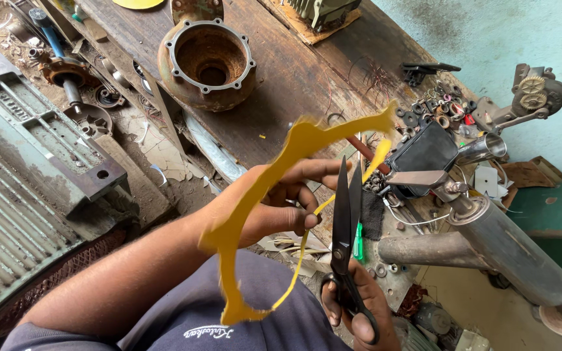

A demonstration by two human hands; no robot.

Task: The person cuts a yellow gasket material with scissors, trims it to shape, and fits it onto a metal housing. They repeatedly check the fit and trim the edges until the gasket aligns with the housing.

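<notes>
At the far left I see a big grey ribbed motor housing (14, 195) lying on the dusty floor, with a flat grey bracket plate (47, 136) on top of it. Above and to the right, a rusty round flanged casing (207, 62) stands open-mouthed on the dark wooden workbench (294, 78).

My left hand (274, 201) comes in from the lower left, the forearm crossing over the dark blue shirt (229, 312). Its fingers are curled shut around a yellow cut-out strip (294, 146), a thin curved piece that runs from a ragged tip near the upper right, down through the hand, and around to a jagged end just above the shirt. A narrow yellow sliver (300, 260) trails from it, arcing down beside the blades.

Just right of that, my right hand (359, 312) sits at the bottom edge, fingers through the loops of black scissors (346, 221). The blades point upward and stand slightly parted, with the yellow sliver running into them.

Further right, a black box-shaped part (424, 153) lies on the bench among washers and small fittings (437, 107). A grey metal cylinder (508, 250) slants toward the lower right, and a small geared mechanism (531, 94) sits against the pale green wall (489, 39).
</notes>
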